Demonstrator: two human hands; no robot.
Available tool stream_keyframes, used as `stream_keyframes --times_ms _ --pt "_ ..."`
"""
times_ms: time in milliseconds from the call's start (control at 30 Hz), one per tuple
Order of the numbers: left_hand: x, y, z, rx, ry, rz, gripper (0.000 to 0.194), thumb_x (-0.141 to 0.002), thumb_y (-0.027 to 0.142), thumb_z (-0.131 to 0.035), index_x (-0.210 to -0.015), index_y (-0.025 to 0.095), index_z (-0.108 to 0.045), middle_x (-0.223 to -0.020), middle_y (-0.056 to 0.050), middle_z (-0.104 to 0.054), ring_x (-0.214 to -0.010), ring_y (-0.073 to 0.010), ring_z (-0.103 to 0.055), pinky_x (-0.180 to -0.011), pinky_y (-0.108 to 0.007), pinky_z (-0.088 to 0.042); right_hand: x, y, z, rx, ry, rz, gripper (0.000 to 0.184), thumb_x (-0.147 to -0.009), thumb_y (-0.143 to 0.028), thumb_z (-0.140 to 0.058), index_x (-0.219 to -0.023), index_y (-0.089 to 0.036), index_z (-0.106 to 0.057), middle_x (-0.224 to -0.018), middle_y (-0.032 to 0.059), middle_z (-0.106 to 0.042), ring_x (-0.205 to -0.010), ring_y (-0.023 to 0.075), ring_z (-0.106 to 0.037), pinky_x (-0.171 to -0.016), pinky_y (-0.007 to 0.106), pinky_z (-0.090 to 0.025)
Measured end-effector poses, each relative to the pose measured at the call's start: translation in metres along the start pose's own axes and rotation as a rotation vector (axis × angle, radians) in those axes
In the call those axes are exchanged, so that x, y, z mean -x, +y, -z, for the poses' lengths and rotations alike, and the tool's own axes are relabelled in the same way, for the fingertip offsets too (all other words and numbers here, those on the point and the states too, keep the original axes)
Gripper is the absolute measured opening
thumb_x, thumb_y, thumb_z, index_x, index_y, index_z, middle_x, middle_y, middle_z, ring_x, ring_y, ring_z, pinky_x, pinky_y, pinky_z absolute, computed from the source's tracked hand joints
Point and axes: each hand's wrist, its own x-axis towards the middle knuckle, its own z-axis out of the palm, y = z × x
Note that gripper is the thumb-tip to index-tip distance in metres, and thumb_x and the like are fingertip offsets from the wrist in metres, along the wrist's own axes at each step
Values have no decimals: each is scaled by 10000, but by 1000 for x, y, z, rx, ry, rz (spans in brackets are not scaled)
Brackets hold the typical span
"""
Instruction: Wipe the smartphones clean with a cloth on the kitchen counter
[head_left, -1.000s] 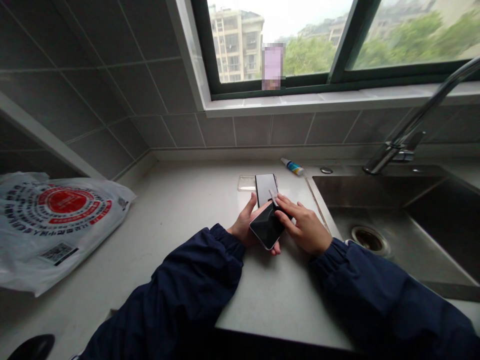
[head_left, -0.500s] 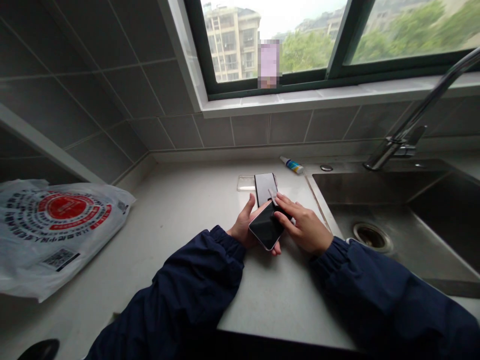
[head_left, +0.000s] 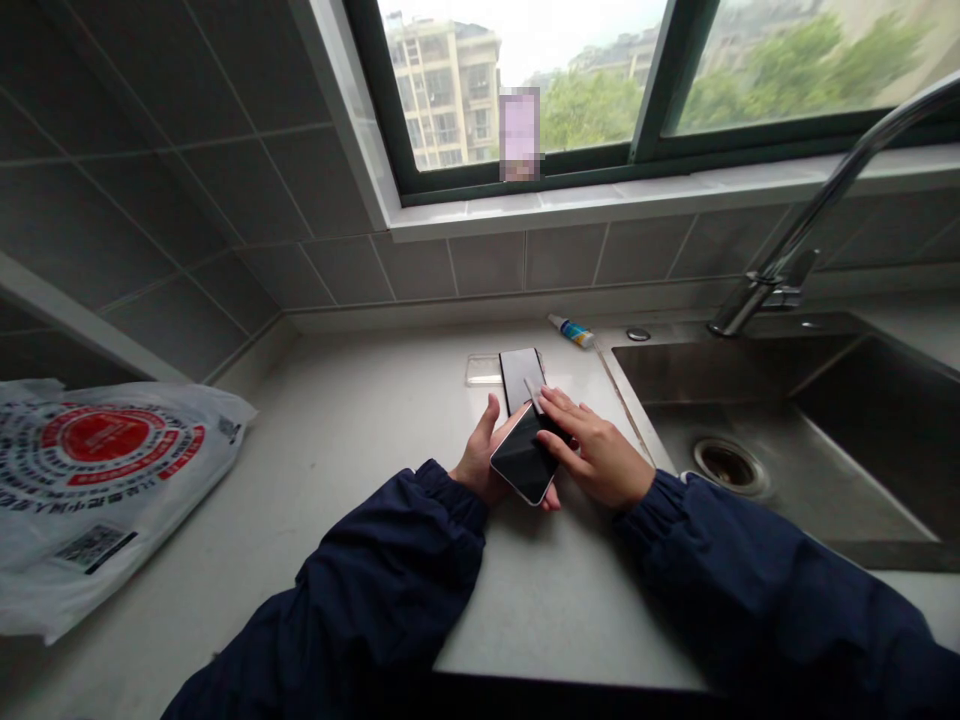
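My left hand (head_left: 480,460) supports a smartphone (head_left: 523,462) from below, its thumb pointing up beside the phone's left edge. The dark screen faces up and the phone is tilted. Over the phone's upper right part lies my right hand (head_left: 606,455), fingers pressed together on a small white piece (head_left: 535,393), perhaps a wipe, partly hidden by the fingers. Just beyond the hands, a flat pale rectangle with a black border (head_left: 518,372) rests on the counter. Left of it lies a clear phone case (head_left: 482,369), partly covered by the rectangle.
A blue and white tube (head_left: 571,331) lies on the white counter (head_left: 360,420) towards the back. To the right are a steel sink (head_left: 817,480) and its faucet (head_left: 780,260). A printed plastic bag (head_left: 112,500) sits at the left, and a window (head_left: 585,110) is behind.
The camera view has turned slightly, so most things appear farther left. Both hands keep nearly the same hold around the phone, with the white piece still under the right fingers.
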Motion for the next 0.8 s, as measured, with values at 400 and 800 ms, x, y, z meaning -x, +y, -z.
stream_keyframes --times_ms 400,800 --pt "1 -6 -10 307 423 -154 893 -952 724 -289 -1478 17 -434 -1124 -227 -701 -1067 -317 -695 -1038 -427 -475 13 -29 1 -84 -125 311 591 -985 -331 -560 -1550 -246 -407 -1572 132 -438 -1494 316 -348 -1218 635 -209" --pt "3 0 -17 277 410 -235 961 -904 801 -238 -1531 89 -387 -1261 -265 -647 -1133 -385 -664 -1014 -552 -459 15 -38 5 -77 -3 494 345 -976 -211 -567 -1306 -244 -665 -1339 69 -687 -1339 229 -576 -1235 488 -273"
